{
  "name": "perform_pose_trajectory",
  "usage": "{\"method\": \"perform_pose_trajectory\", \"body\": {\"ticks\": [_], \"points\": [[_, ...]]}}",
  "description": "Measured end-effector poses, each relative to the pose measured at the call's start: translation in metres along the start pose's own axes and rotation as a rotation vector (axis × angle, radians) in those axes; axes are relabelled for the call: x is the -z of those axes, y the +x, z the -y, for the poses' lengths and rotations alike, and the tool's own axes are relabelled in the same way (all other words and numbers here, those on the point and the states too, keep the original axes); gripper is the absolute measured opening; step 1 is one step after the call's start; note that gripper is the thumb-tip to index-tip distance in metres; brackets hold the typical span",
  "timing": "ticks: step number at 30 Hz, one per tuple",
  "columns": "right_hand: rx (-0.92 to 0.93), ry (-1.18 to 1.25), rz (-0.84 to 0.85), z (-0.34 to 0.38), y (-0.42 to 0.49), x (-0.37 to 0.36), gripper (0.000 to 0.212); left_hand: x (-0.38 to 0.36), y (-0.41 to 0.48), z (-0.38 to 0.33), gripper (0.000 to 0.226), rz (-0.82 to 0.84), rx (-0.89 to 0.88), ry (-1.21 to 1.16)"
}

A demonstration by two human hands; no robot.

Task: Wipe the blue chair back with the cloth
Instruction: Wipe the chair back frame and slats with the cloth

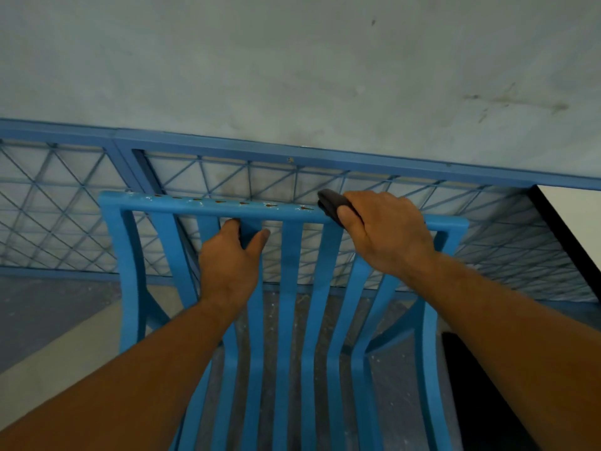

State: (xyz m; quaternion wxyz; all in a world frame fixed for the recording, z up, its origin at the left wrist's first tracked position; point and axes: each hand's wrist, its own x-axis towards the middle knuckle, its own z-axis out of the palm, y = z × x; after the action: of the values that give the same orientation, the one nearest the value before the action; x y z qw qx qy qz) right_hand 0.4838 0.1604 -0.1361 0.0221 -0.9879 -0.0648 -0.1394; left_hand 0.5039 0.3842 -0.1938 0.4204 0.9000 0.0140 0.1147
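The blue chair back [289, 288] fills the middle of the view, seen from above and behind, with its top rail [227, 208] at the far end and its vertical slats running down toward the near edge. It stands just in front of a blue mesh fence [65, 196], with a pale wall [292, 60] beyond.

The right hand [387, 232] is closed over a dark cloth [335, 201], pressing it onto the top rail toward the right end; the cloth is bunched under the fingers, and only its left end shows. The left hand [232, 255] is curled around one of the middle slats just below the rail, fingers hooked behind it and thumb at the front, apparently steadying the chair.

As for progress, the wiping looks to be under way but far from done. A row of brownish spots and pale flecks sits on the rail to the left of the cloth, so that stretch seems unwiped. Whether the part under and right of the hand is clean cannot be told. The slats show no clear sign either way.

The rail's long axis runs left to right, dipping slightly toward the right. The slats run near to far, bowed along their length.
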Motion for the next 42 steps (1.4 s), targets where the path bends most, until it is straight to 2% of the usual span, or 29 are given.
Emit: {"method": "perform_pose_trajectory", "body": {"ticks": [3,5,7,10,12,14,20,22,25,27,33,37,42], "points": [[-0.061,0.030,0.243,0.003,0.023,0.011,0.045,0.000,0.003,0.002,0.029,0.040,0.011,-0.012],[-0.071,0.042,0.299,0.005,0.032,0.011,0.052,0.002,0.005,0.004,0.029,0.071,-0.004,-0.001],[-0.045,0.000,0.217,0.006,0.029,0.007,0.049,0.002,0.007,0.007,0.031,0.088,-0.013,0.016],[0.063,-0.001,0.003,0.003,0.010,-0.003,0.037,0.002,0.008,0.010,0.032,0.103,-0.031,0.012],[0.152,0.062,-0.037,0.000,-0.003,-0.009,0.035,0.003,0.008,0.010,0.031,0.110,-0.041,0.012],[0.179,0.098,-0.061,-0.002,-0.011,-0.014,0.041,0.003,0.009,0.010,0.032,0.118,-0.044,0.006],[0.203,0.066,0.021,0.020,0.009,-0.005,0.045,0.002,0.009,0.011,0.032,0.125,-0.043,0.006],[0.137,0.032,0.114,0.029,0.026,-0.002,0.045,0.001,0.009,0.012,0.032,0.123,-0.057,0.007],[0.025,0.061,0.242,0.037,0.045,-0.002,0.056,0.001,0.009,0.013,0.030,0.133,-0.069,-0.010],[-0.020,0.044,0.204,0.038,0.047,-0.006,0.056,0.001,0.009,0.012,0.026,0.136,-0.068,-0.005],[-0.152,-0.014,-0.073,0.056,0.024,-0.019,0.039,0.003,0.011,0.014,0.031,0.144,-0.100,0.014],[0.017,0.059,-0.147,0.046,-0.001,-0.024,0.037,0.001,0.011,0.015,0.036,0.136,-0.106,-0.004],[0.218,0.056,-0.029,0.033,0.007,-0.016,0.048,0.000,0.012,0.017,0.036,0.131,-0.111,-0.002]]}}
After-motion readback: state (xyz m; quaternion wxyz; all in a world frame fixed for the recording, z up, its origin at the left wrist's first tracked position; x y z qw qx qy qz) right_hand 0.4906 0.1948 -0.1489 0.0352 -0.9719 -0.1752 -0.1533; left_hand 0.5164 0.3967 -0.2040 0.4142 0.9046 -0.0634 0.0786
